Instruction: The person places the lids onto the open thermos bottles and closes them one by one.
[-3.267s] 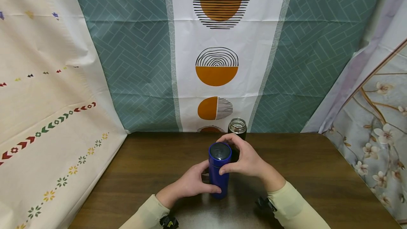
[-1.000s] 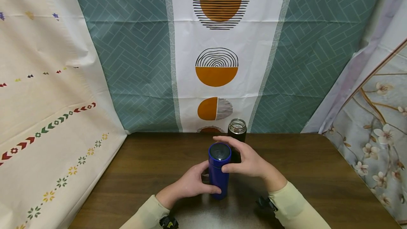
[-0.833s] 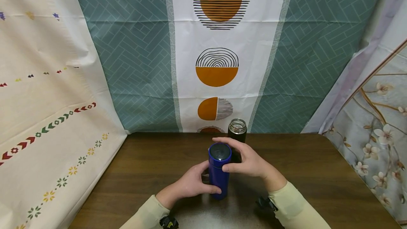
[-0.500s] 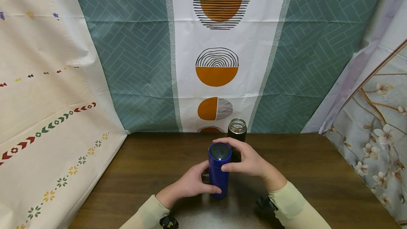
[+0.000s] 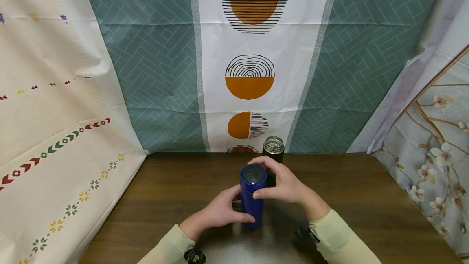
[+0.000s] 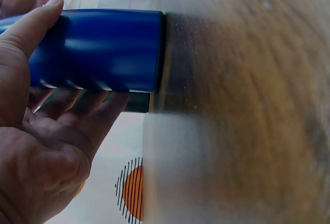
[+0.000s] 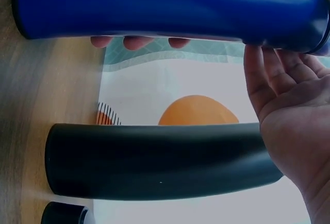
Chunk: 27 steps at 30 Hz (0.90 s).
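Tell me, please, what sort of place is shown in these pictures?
Probably an indoor tabletop corner, perhaps arranged for demonstrations: a brown wood-look table stands before a green-and-white hanging, with a cream patterned cloth at the left.

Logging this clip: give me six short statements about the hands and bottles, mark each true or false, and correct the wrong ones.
1. The left hand grips the lower part of the blue bottle. True.
2. The right hand has its thumb and fingers around the upper end of that same bottle. True.
3. The black bottle shows an open metal mouth. True.
4. The black bottle is nearer to the person than the blue bottle. False: it stands behind the blue bottle.
5. The blue bottle lies on its side. False: it stands upright on the table.
6. The blue bottle's top is uncovered. False: a dark-topped lid covers it.
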### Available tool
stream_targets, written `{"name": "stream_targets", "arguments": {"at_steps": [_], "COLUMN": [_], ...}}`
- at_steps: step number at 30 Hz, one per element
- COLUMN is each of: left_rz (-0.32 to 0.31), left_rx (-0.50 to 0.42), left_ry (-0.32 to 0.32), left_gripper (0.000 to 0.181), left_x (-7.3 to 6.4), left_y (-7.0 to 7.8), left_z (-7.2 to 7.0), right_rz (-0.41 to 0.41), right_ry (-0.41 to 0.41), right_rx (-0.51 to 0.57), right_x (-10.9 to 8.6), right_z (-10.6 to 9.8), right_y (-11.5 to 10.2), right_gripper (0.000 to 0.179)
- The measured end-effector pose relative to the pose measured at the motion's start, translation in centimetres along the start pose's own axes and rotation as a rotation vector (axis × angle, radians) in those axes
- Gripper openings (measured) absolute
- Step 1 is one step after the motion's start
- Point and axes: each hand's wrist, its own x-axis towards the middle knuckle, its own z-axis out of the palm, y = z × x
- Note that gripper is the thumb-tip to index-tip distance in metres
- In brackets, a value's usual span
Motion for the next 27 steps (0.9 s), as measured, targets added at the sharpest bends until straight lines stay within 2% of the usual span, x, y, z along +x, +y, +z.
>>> {"name": "stream_targets", "arguments": {"at_steps": [9,16,20,27], "left_rz": [0.001,0.005,0.019,0.041], "left_rx": [0.003,0.011,0.033,0.041], "left_ry": [-0.008,-0.006,0.002,-0.004], "left_gripper": [0.074,0.074,0.073,0.074], "left_x": [-0.01,-0.07,-0.07,-0.03], "left_y": [-0.01,-0.04,-0.15,-0.33], "left_z": [-0.02,-0.04,0.02,0.01], "right_rz": [0.021,0.010,-0.015,-0.017], "right_ry": [0.006,-0.083,-0.109,-0.085], "right_rx": [-0.007,0.067,0.096,0.096], "right_x": [-0.01,0.02,0.00,0.10], "right_z": [0.09,0.01,-0.08,-0.21], "right_y": [-0.29,-0.40,-0.47,-0.43], "right_gripper": [0.072,0.085,0.081,0.072]}}
